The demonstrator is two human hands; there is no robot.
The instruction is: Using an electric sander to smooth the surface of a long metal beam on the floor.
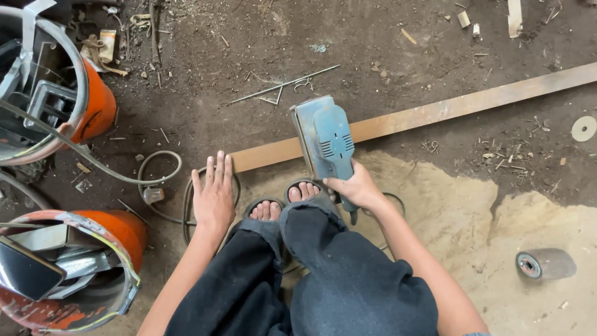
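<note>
The person squats over 2 sandalled feet (285, 202). The right hand (356, 188) is clamped on the handle of a blue sander (326, 143) sitting on a long rusty bar (435, 112). The left hand (213, 193) lies flat, fingers spread, at the bar's near end. Beyond lies a thin rod (283, 85).

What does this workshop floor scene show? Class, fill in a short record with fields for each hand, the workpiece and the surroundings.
Right hand: right hand grips the handle of a blue power sander
Left hand: left hand flat, fingers spread, at the bar's near end
Workpiece: long rusty metal bar lying on the dirt floor
Surroundings: orange drums of metal scrap at left; sanding belt roll at right
</note>
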